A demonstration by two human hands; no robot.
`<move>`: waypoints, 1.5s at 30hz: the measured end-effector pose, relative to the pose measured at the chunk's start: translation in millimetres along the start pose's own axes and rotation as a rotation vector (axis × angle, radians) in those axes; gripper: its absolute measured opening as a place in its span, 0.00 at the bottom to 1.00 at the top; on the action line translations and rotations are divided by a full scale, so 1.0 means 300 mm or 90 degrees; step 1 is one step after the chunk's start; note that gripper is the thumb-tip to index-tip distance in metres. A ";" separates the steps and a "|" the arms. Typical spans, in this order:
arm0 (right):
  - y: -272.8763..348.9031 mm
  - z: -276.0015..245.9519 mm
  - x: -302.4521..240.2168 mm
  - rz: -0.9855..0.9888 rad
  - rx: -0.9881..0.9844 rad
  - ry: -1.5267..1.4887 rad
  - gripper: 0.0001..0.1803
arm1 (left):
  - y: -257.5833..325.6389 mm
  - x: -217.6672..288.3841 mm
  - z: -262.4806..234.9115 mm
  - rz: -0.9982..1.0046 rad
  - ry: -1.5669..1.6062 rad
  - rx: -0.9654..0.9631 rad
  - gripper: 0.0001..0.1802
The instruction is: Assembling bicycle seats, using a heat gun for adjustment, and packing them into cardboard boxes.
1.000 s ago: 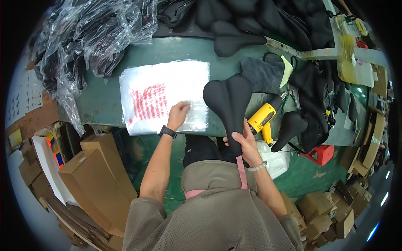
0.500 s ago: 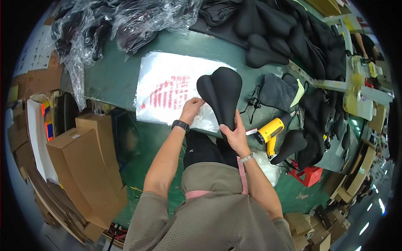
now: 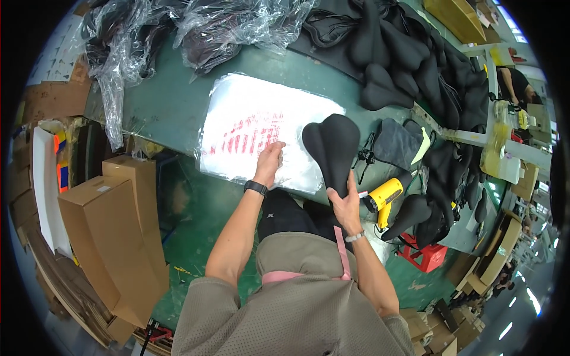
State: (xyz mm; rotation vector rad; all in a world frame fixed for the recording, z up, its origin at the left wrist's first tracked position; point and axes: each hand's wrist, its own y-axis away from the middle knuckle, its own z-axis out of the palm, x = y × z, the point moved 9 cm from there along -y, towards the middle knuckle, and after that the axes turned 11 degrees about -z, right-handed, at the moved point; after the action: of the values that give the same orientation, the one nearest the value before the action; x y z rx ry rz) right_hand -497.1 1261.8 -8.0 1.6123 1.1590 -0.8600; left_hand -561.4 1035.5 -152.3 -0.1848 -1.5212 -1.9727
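My right hand grips the narrow nose of a black bicycle saddle, its thumb on the top side. The saddle's wide, two-lobed end points away from me, over the right edge of a stack of clear plastic bags with red print. My left hand, with a dark watch on the wrist, lies over the stack's near part. Its fingers are pressed together on the top plastic bag, where the film looks wrinkled; the fingertips are partly hidden.
A yellow heat gun lies right of my right hand, near a dark grey cloth. Black saddles pile up at the back right. Plastic-wrapped goods lie at the back left. Cardboard boxes stand at left, a red stool at right.
The saddle in my right hand has shifted a little right and nearer to me in the picture. My left hand is farther from the saddle, over the bags. The whole view has also shifted slightly.
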 end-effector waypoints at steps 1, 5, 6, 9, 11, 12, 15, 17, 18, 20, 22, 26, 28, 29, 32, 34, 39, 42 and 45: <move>0.001 0.009 -0.087 -0.031 0.007 -0.011 0.43 | -0.007 0.011 -0.004 0.001 0.002 0.002 0.11; -0.032 0.075 -0.179 -0.133 -0.046 0.191 0.46 | -0.051 0.002 0.056 -0.051 -0.085 -0.043 0.10; -0.050 0.113 -0.180 -0.190 -0.062 0.259 0.46 | -0.070 -0.012 0.055 -0.093 0.018 -0.077 0.10; -0.052 0.159 -0.052 -0.134 -0.145 0.352 0.47 | -0.061 0.064 -0.058 0.013 0.030 0.080 0.12; -0.020 0.225 -0.087 -0.223 -0.194 0.464 0.49 | 0.049 0.228 -0.137 0.270 -0.002 0.220 0.14; -0.009 0.266 -0.130 -0.251 -0.212 0.447 0.49 | 0.092 0.286 -0.133 0.407 -0.106 0.230 0.17; -0.002 0.203 -0.060 -0.248 -0.203 0.537 0.37 | 0.528 0.333 0.431 0.738 -0.684 -0.036 0.10; -0.025 0.199 -0.015 -0.400 -0.217 0.525 0.32 | 0.690 0.250 0.538 0.745 -0.702 -0.226 0.11; -0.058 0.200 -0.008 -0.388 -0.255 0.453 0.29 | 0.707 0.222 0.557 0.699 -0.764 -0.286 0.12; -0.083 0.177 -0.005 -0.338 -0.315 0.327 0.23 | 0.690 0.324 0.368 0.726 -0.533 -0.079 0.12; -0.108 0.214 -0.275 -0.174 -0.224 0.134 0.29 | 0.584 0.368 0.081 0.430 -0.244 0.147 0.16; -0.026 0.111 -0.233 0.037 -0.133 -0.050 0.29 | 0.619 0.519 -0.025 0.541 -0.323 0.299 0.11; 0.056 0.008 -0.226 0.148 -0.011 -0.102 0.27 | 0.634 0.484 0.134 0.731 -0.553 0.246 0.06; 0.102 -0.032 -0.192 0.200 0.060 -0.138 0.25 | 0.615 0.436 0.207 0.721 -0.616 0.178 0.05; 0.201 -0.143 -0.153 0.137 0.268 -0.195 0.28 | 0.345 0.179 0.296 0.452 -0.723 0.045 0.11; 0.242 -0.144 -0.149 0.028 0.294 -0.096 0.40 | 0.094 0.047 0.181 0.363 -0.503 0.047 0.15; 0.147 -0.055 -0.123 -0.160 0.066 0.352 0.44 | -0.086 -0.109 0.182 -0.088 -0.208 -0.131 0.12; 0.056 0.064 0.047 -0.142 -0.080 0.448 0.44 | -0.109 -0.065 0.003 0.021 -0.025 0.081 0.11; 0.081 0.045 0.084 -0.149 -0.116 0.559 0.46 | 0.046 0.146 0.081 0.286 -0.106 0.154 0.12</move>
State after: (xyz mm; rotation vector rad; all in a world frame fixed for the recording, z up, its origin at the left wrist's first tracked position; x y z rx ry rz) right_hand -466.5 1253.7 -28.1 1.7593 1.9916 -0.1277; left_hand -594.6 1038.6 -112.7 -0.5482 -1.6374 -1.4393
